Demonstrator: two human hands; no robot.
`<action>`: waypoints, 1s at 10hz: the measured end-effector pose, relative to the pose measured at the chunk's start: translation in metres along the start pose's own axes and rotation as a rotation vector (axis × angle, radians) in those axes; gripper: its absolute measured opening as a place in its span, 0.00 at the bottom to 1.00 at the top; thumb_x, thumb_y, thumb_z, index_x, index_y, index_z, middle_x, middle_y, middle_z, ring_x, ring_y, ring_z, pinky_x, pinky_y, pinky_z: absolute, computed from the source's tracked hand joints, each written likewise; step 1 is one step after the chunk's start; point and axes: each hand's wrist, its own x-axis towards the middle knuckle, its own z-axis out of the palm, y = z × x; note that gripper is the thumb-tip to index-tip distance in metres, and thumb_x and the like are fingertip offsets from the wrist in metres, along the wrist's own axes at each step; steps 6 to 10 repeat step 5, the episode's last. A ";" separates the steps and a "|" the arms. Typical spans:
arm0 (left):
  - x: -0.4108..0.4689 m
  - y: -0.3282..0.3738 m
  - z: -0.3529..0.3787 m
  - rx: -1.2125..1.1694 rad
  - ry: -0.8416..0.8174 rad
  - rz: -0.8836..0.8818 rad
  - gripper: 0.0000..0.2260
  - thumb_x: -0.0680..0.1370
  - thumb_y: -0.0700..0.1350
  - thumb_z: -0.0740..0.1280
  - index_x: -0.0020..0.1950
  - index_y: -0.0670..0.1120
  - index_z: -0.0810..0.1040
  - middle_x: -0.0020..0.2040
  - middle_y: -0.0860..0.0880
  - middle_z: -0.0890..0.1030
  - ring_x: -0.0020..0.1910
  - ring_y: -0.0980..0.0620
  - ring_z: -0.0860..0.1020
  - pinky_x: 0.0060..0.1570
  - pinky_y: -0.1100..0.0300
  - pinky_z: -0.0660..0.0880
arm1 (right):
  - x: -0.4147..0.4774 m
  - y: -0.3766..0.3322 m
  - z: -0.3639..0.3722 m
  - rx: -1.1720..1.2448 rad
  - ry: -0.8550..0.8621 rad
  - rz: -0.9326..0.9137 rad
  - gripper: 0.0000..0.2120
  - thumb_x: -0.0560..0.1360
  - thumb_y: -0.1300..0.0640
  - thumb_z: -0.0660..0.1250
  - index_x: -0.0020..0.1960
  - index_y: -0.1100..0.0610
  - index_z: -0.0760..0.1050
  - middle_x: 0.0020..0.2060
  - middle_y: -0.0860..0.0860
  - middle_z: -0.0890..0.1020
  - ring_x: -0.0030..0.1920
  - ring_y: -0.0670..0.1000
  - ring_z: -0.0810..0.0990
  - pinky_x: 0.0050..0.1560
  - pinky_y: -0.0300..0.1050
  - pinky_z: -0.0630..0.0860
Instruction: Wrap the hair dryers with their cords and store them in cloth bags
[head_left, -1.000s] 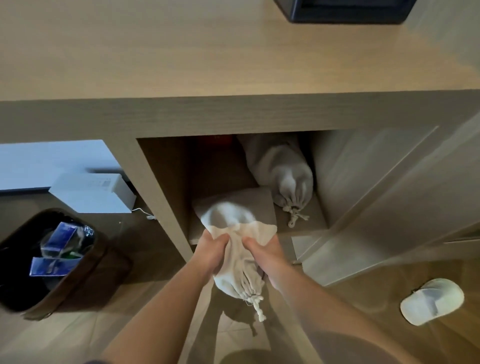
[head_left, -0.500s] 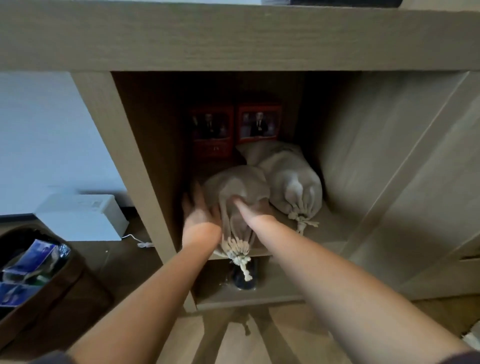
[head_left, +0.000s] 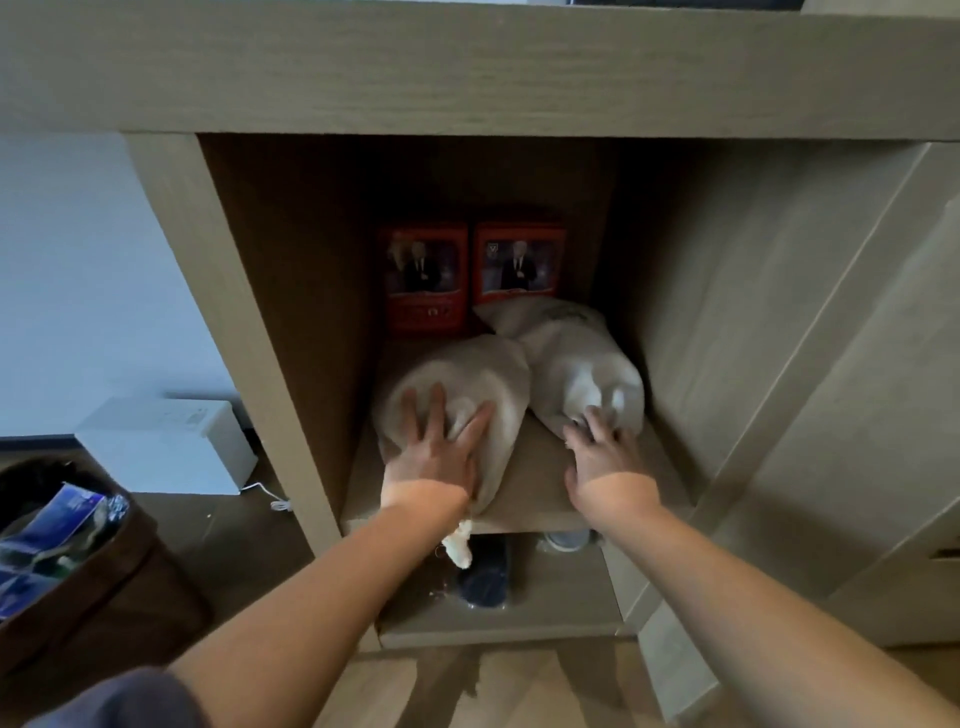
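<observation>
Wood-grain flooring (head_left: 519, 686) lies nearest, with a dark brown waste bin (head_left: 104, 561) of blue wrappers at the left. Both forearms reach from it into an open beige wooden cabinet. On the cabinet's lower shelf sits a dark rounded object (head_left: 485, 574), too dim to name.

Above it is the middle shelf (head_left: 540, 483), where both task items lie side by side and touching. The left grip (head_left: 434, 457) is released, its fingers spread flat and pressing on the left off-white drawstring cloth bag (head_left: 483, 374). That bag's knotted cord end (head_left: 460, 548) hangs over the shelf edge. The right grip (head_left: 602, 462) is likewise released, its loosely bent fingertips touching the gathered end of the right off-white cloth bag (head_left: 582, 364) without closing on it.

Two red printed tins (head_left: 423, 280) stand upright against the back wall behind the bags.

This looks like the storing step, close to done: both bags are filled, tied and shelved. Next would be nudging the left bag deeper so its cord clears the edge, gently, since the tins stand just behind.
</observation>
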 end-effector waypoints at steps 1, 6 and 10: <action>0.027 0.003 0.005 0.053 0.053 -0.043 0.30 0.81 0.57 0.50 0.72 0.65 0.29 0.77 0.44 0.33 0.74 0.33 0.33 0.70 0.31 0.51 | 0.008 0.000 0.000 -0.077 0.050 -0.025 0.23 0.77 0.57 0.60 0.71 0.50 0.64 0.70 0.52 0.64 0.63 0.61 0.68 0.56 0.49 0.71; 0.028 0.014 -0.015 0.001 -0.058 -0.040 0.28 0.81 0.62 0.49 0.74 0.64 0.34 0.75 0.44 0.29 0.74 0.34 0.31 0.69 0.28 0.42 | -0.005 0.003 -0.014 -0.128 -0.076 -0.042 0.26 0.78 0.45 0.58 0.74 0.45 0.58 0.74 0.50 0.59 0.71 0.59 0.59 0.66 0.55 0.66; 0.028 0.014 -0.015 0.001 -0.058 -0.040 0.28 0.81 0.62 0.49 0.74 0.64 0.34 0.75 0.44 0.29 0.74 0.34 0.31 0.69 0.28 0.42 | -0.005 0.003 -0.014 -0.128 -0.076 -0.042 0.26 0.78 0.45 0.58 0.74 0.45 0.58 0.74 0.50 0.59 0.71 0.59 0.59 0.66 0.55 0.66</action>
